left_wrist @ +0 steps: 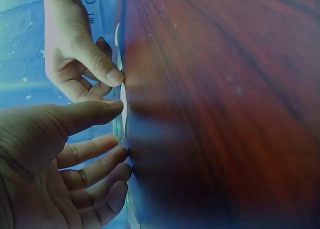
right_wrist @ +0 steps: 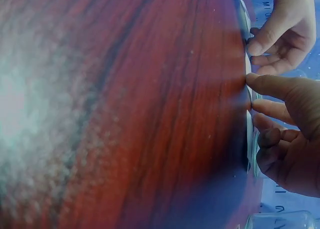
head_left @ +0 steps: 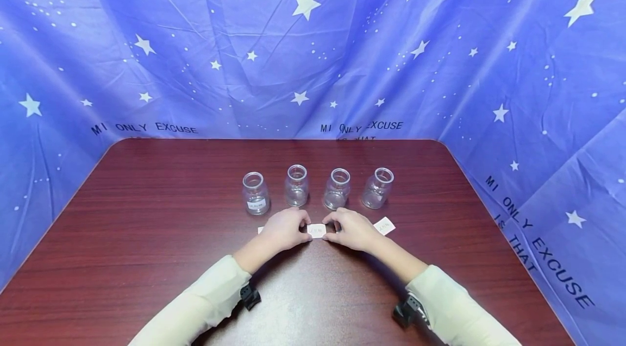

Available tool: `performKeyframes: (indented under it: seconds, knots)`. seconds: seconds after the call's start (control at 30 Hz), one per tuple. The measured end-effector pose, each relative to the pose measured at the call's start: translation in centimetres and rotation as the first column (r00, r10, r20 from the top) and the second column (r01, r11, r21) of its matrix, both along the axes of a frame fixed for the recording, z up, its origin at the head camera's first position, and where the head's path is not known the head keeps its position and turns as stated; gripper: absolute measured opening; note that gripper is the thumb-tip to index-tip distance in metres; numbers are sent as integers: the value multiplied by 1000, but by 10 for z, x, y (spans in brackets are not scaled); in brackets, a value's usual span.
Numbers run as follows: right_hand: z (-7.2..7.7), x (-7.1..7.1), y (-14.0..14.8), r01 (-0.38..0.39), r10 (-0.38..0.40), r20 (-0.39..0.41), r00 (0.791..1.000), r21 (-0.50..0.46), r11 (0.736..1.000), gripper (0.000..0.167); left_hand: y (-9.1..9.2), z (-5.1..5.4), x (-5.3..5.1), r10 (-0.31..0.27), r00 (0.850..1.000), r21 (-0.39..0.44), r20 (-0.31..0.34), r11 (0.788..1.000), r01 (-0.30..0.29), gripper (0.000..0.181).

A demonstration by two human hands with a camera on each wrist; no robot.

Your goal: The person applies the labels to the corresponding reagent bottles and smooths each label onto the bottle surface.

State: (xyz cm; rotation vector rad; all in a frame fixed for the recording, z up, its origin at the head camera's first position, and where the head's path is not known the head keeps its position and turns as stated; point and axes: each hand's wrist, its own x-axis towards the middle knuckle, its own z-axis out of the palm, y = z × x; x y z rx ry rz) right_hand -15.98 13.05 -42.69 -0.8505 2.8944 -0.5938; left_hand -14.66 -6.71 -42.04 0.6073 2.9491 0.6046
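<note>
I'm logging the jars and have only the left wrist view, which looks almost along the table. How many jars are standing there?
Observer: Four jars, in a row beyond the left hand and right hand.
Operator: Does the leftmost jar carry a label?
Observer: Yes, a white one, low on its near side.
Operator: Is the paper between the hands blank?
Observer: No, it bears faint writing that I can't read.
</note>
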Motion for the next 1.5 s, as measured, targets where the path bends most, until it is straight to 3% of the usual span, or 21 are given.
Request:
performKeyframes:
  seconds: [0.2, 0.9, 1.03, 1.13, 1.3, 1.5]
  knots:
    - [0, -1, -1, -8, 8, 5, 1000, 4, 1000, 22, 3, 4, 0, 14, 1000, -40, 16, 999, -13, 24]
    - [-6, -3, 0, -65, 62, -67, 996, -42, 997, 14, 0, -1, -6, -4, 1000, -9, 28, 1000, 4, 23]
    - [-9, -3, 3, -78, 71, -83, 994, -88, 993, 12, -2, 0, -6, -23, 998, 47, 58, 999, 20, 24]
    - [-9, -2, 5, -84, 74, -75, 994, -138, 987, 10, -5, 1, -7, -46, 994, 133, 95, 991, 33, 26]
    - [-6, -2, 7, -75, 65, -55, 996, -221, 972, 10, -11, 4, -8, -50, 986, 296, 157, 955, 1, 24]
    - [-4, -2, 8, -64, 56, -38, 998, -266, 962, 8, -16, -1, -9, -18, 978, 397, 207, 915, -67, 25]
